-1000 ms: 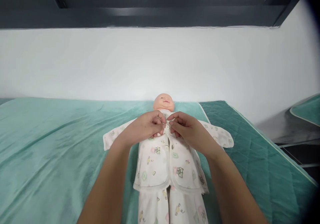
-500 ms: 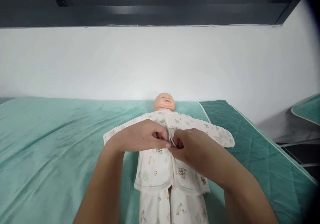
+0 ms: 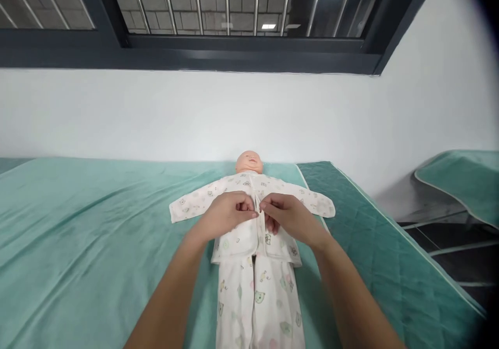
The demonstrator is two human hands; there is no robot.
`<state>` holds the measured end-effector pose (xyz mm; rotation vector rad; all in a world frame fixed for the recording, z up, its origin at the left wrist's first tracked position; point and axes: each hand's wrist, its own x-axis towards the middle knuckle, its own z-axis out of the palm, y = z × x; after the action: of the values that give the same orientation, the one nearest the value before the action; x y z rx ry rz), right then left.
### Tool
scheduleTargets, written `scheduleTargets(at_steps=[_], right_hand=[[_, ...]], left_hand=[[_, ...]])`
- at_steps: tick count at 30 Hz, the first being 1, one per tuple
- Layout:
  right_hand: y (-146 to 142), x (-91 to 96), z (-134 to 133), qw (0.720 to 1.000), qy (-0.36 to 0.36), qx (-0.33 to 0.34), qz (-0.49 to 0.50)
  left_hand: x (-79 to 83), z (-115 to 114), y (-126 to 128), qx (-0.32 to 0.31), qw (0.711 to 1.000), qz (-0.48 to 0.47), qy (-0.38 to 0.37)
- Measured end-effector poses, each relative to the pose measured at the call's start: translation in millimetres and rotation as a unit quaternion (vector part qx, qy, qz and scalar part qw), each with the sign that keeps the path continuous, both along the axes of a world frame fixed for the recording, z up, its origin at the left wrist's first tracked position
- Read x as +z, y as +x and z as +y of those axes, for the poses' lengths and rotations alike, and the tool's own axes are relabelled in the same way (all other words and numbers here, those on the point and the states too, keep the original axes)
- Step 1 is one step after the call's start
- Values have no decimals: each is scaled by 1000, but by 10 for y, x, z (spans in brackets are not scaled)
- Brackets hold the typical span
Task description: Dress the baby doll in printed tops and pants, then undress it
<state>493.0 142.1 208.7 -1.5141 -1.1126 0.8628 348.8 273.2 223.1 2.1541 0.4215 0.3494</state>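
A baby doll [image 3: 249, 162] lies on its back, its head toward the wall and its sleeves spread to both sides. It wears a white shirt [image 3: 236, 242] with small animal prints, open down the front, and matching trousers [image 3: 259, 307]. My left hand [image 3: 232, 211] pinches the shirt's front edge at the chest. Opposite it, my right hand [image 3: 288, 216] pinches the other front edge, thumb and forefinger together, other fingers curled below. The fingertips of both hands are close to each other at the middle seam. Any button between them is too small to make out.
The doll rests on a light green sheet [image 3: 97, 245], with a darker quilted green mat [image 3: 382, 266] to the right. A white wall [image 3: 156, 115] rises behind, under a dark window frame [image 3: 234, 61] with bars. Another green-covered surface [image 3: 463, 183] stands at far right.
My view has tilted up and drawn back, showing more of the window and trousers. Both hands stay at the shirt front; the right hand's fingertips have parted slightly from the left's.
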Motion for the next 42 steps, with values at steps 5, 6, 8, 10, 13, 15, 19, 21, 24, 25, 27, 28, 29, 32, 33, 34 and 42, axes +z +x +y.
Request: scheduleTargets(at_steps=[5, 6, 8, 10, 13, 15, 19, 21, 24, 25, 27, 28, 29, 32, 33, 34, 42], right_hand=[[-199, -230, 26, 993, 64, -89, 42], [-214, -251, 33, 993, 62, -95, 37], [-219, -268, 38, 992, 56, -103, 48], [-207, -266, 31, 990, 56, -107, 78], [-187, -265, 15, 988, 55, -107, 97], [-179, -273, 8, 990, 50, -102, 89], [-160, -290, 4, 992, 48, -94, 69], [-148, -290, 3, 993, 46, -88, 71], [-137, -276, 2, 993, 41, -77, 80], [-136, -271, 1, 993, 40, -76, 83], [-137, -261, 0, 993, 38, -76, 86], [-139, -257, 0, 992, 38, -76, 89], [-140, -254, 0, 992, 39, -75, 93], [-143, -247, 1, 990, 44, -71, 111], [-144, -246, 1, 989, 48, -71, 117], [-145, -247, 1, 988, 52, -72, 123], [-142, -283, 10, 986, 67, -54, 143]], left_hand=[[-126, 36, -83, -2, 990, -63, -123], [-139, 43, -86, -1, 989, -68, -132], [-154, 42, -78, 6, 987, -64, -145], [-161, 21, -60, 16, 987, -52, -148], [-166, -26, -32, 28, 989, -53, -134], [-165, -52, -19, 31, 989, -60, -131], [-150, -70, -18, 33, 988, -66, -135], [-142, -66, -26, 30, 989, -59, -131], [-138, -56, -35, 19, 990, -49, -131], [-140, -53, -35, 19, 990, -49, -132], [-149, -53, -30, 28, 989, -53, -134], [-154, -54, -25, 36, 989, -56, -133], [-160, -56, -20, 43, 989, -58, -130], [-175, -59, -10, 58, 991, -55, -112], [-178, -57, -11, 59, 991, -50, -106], [-179, -53, -13, 60, 992, -45, -102], [-124, -37, -47, 38, 994, -8, -100]])
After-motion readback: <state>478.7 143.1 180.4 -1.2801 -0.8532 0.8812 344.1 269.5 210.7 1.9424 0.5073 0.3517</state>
